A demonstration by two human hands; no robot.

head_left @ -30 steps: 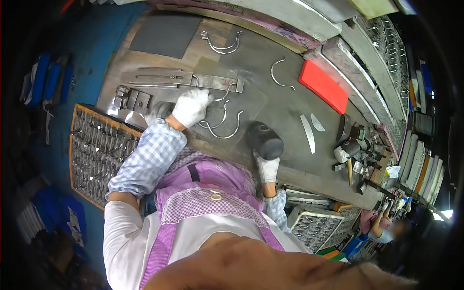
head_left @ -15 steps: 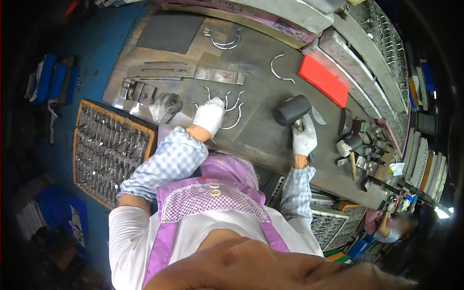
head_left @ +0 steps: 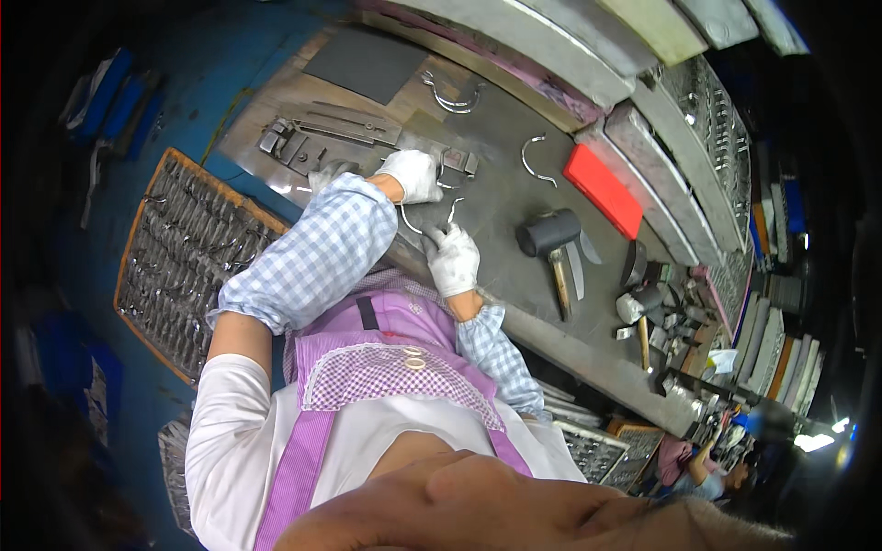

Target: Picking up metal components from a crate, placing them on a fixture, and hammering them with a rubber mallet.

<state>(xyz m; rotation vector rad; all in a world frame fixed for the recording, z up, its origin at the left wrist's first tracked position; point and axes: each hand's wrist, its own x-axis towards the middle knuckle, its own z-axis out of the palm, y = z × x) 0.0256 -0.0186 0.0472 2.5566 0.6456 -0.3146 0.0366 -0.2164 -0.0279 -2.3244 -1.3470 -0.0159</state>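
Note:
My left hand point(head_left: 412, 175), in a white glove, is closed over the bench beside a steel fixture point(head_left: 459, 163). A short curved metal wire point(head_left: 449, 174) sticks out at its fingertips. Just nearer to me, my gloved right hand point(head_left: 453, 261) pinches the bottom of a U-shaped metal wire point(head_left: 411, 220); its fingertips hide part of the bend. A black-headed mallet point(head_left: 548, 232) with a wooden handle lies on the bench to the right, out of my grip. Beside it lies a flat metal strip point(head_left: 576, 271). A dark grey cloth or glove point(head_left: 331, 173) is partly covered by my left sleeve.
More curved wires point(head_left: 452, 98) lie farther back, one point(head_left: 536, 163) near a red box point(head_left: 602, 190). A wood-framed rack of metal hooks point(head_left: 197, 257) stands at the left. A second hammer point(head_left: 640, 317) and metal blocks crowd the right side. Another person point(head_left: 694, 468) is at far right.
My right hand has let go of the mallet, left it lying on the bench, and moved left to the U-shaped wire. My left hand has shifted slightly away from me, and the view has turned.

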